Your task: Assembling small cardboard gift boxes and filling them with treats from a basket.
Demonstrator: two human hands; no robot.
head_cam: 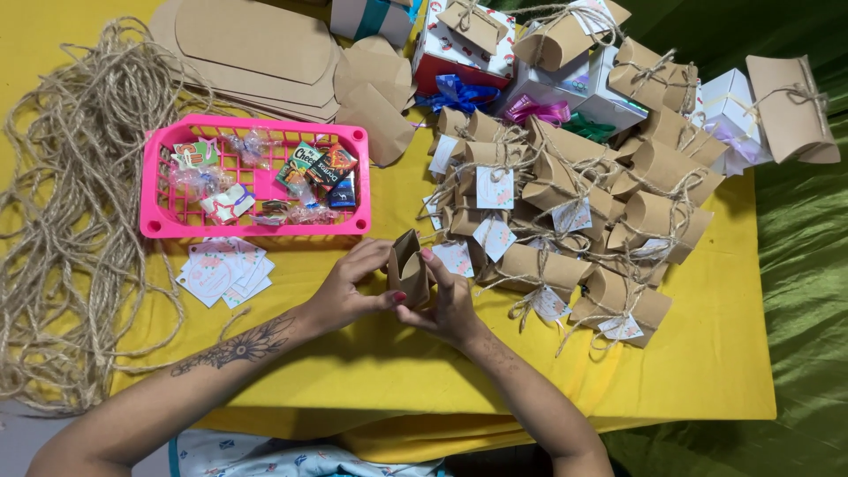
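At frame centre, left hand [349, 287] and right hand [446, 305] pinch an open-topped kraft pillow box [407, 265] between them; excess pressure risks creasing its curved flaps.

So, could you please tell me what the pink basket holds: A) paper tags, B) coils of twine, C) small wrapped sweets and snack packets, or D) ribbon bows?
C: the pink basket holds small wrapped sweets and snack packets; the twine and paper tags lie outside it.

1 head-worn camera looked steeply down, close over the yellow table [707, 371], facing its far edge.
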